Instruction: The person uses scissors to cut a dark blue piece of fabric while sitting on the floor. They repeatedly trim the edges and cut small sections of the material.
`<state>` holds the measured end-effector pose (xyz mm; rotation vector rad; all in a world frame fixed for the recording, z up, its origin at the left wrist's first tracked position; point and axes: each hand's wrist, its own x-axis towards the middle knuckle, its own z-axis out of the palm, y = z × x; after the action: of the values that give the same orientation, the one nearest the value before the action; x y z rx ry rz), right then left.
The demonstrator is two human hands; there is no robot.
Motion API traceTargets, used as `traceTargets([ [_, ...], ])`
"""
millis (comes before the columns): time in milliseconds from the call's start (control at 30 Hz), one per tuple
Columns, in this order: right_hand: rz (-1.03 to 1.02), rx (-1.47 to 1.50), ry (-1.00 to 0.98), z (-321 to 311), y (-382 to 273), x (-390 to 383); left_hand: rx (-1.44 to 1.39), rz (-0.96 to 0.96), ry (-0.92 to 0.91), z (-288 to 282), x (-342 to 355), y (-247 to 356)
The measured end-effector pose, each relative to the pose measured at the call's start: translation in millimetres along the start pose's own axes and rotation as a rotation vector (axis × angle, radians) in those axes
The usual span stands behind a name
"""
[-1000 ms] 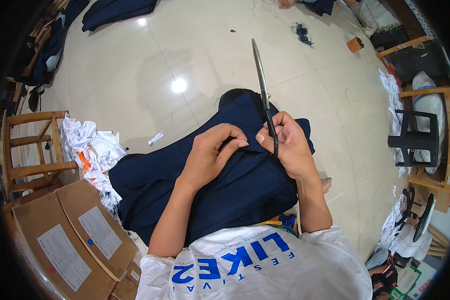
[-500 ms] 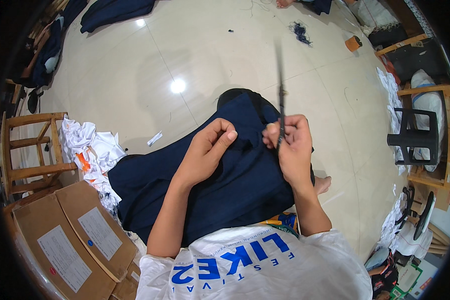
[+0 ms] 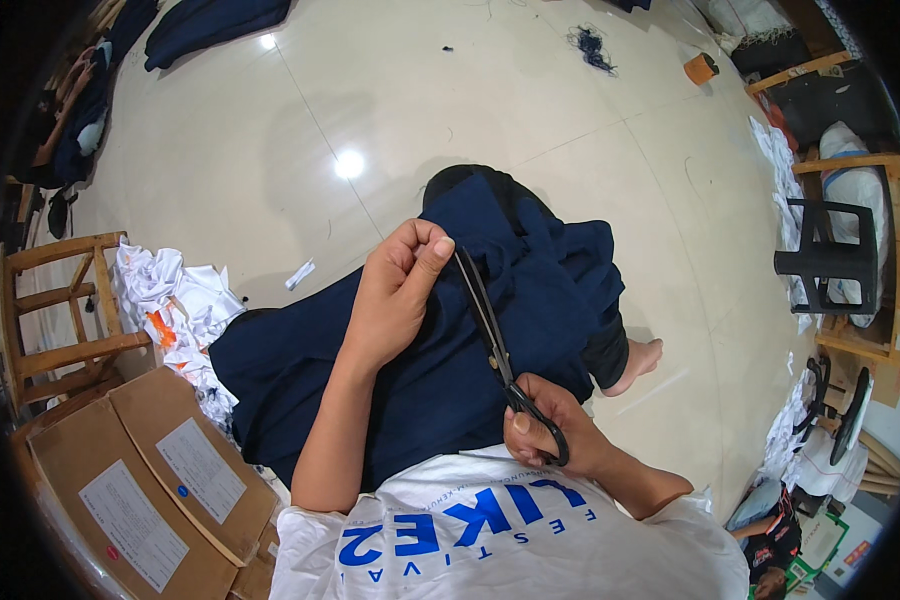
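Note:
Navy cloth [image 3: 300,370] is spread across my lap and legs, bunched up at its right side. Over its middle, my left hand [image 3: 395,290] is closed, thumb and forefinger pressed together; whatever they pinch is too small or dark to make out. My right hand [image 3: 560,425] grips black-handled scissors [image 3: 495,350] low on the right, close to my white shirt. The scissors' long dark blades point up and left, tips right beside my left thumb, and look nearly closed.
White cloth scraps [image 3: 175,300] are heaped at the left by a wooden stool [image 3: 70,300] and cardboard boxes [image 3: 140,480]. At the right stands a black plastic stool [image 3: 830,255]. A dark thread tangle [image 3: 592,48] and an orange pot-like object [image 3: 701,69] lie on the tiled floor [image 3: 370,110].
My right hand has come down and toward me, turning the scissors so their tips meet my left fingers. My left hand stays pinched, raised slightly. The cloth's right side now lies bunched.

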<state>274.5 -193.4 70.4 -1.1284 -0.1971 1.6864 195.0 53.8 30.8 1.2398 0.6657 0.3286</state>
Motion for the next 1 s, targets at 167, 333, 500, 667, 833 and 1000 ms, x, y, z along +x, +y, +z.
traceTargets([
  [167,0.016,-0.053,0.055,3.4,-0.7,0.9,0.010,0.015,0.023,1.1,0.0,-0.1],
  [333,0.007,-0.051,0.113,9.3,-0.9,3.7,0.004,0.057,0.040,2.8,-0.8,-3.7],
  [500,-0.008,-0.011,0.112,10.6,-3.6,6.5,0.028,0.049,0.027,2.9,-1.7,-2.5],
  [667,-0.014,-0.013,0.136,11.9,-2.5,9.2,0.051,0.065,0.004,1.7,-3.1,-9.4],
  [833,0.005,-0.043,0.184,16.2,-6.5,9.4,0.046,0.058,0.002,1.9,-3.7,-11.2],
  [1000,-0.002,0.009,0.166,12.9,-7.5,7.8,0.003,0.060,-0.033,0.7,-4.7,-9.3],
])
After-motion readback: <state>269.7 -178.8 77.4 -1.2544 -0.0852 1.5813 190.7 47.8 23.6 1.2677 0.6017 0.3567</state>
